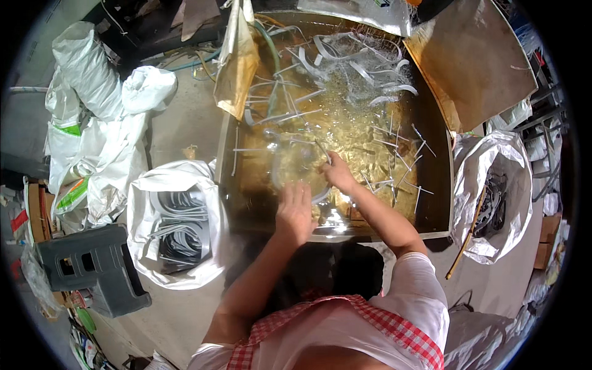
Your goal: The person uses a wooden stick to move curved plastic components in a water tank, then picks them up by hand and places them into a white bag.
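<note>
A curved, translucent plastic strip (277, 161) bends in a loop in the shallow water of a wide metal tub (337, 236), close to its front edge. My left hand (296, 211) is closed on the near end of this strip, fingers together; the thumb side is partly hidden. Just right of it, my right hand (338, 173) is closed around a thin grey stick-like tool (321, 148) that points up and left over the strip. Glare and moving water blur the outline of the strip.
More curved strips (364, 73) lie in bubbling water at the tub's far side. Thin white offcuts (394, 147) float at the right. A white sack (139, 237) of curved grey pieces stands left, another sack (517, 216) right, and a dark plastic stool (92, 262) at far left.
</note>
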`<act>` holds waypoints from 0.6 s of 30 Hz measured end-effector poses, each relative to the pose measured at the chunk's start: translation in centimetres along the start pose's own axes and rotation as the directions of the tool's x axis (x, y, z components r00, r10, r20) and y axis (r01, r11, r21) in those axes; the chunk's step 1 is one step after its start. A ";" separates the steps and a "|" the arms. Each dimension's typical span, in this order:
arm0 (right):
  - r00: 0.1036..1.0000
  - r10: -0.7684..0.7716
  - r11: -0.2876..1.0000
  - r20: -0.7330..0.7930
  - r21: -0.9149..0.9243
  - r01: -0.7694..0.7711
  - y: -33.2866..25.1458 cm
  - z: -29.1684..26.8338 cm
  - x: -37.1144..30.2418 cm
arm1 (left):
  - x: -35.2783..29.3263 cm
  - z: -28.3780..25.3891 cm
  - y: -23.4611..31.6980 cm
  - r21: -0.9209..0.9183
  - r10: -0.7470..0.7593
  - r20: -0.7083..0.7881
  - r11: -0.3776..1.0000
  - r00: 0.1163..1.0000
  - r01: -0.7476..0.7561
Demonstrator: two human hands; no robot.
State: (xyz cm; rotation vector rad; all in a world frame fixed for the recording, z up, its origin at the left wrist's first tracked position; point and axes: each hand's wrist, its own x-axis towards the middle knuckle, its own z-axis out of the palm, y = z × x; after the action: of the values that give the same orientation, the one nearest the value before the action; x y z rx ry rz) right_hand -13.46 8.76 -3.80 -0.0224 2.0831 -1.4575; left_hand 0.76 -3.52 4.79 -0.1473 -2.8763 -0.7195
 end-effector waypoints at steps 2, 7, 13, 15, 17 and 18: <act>0.999 0.035 0.990 -0.034 0.140 -0.030 -1.9 0.7 -2.8 | 0.5 2.0 -0.9 0.050 -0.025 0.071 0.999 0.997 0.021; 0.973 0.146 0.727 0.177 0.648 -0.227 -3.2 1.4 -3.6 | 0.8 2.0 -1.6 -0.072 -0.163 0.122 0.982 0.979 0.172; 0.862 0.307 0.603 0.403 0.618 -0.504 -2.3 4.3 -0.9 | -0.4 -3.6 1.0 -0.459 -0.257 0.022 0.856 0.966 0.238; 0.890 0.247 0.676 0.383 0.590 -0.442 5.4 5.5 5.5 | -1.0 -3.2 1.3 -0.584 -0.337 0.008 0.762 0.942 0.278; 0.886 0.366 0.590 0.284 0.665 -0.457 4.6 7.4 5.6 | -1.8 -3.4 0.3 -0.732 -0.461 0.016 0.600 0.887 0.324; 0.923 0.289 0.573 0.256 0.726 -0.381 5.3 7.3 6.2 | -1.3 -3.8 0.3 -0.801 -0.487 0.020 0.515 0.873 0.306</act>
State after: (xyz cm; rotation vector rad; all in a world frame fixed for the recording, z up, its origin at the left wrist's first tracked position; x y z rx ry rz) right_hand -13.49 2.53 -12.83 0.5923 1.1261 -1.9097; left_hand 2.63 -5.12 8.02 0.4911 -2.1643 -1.9363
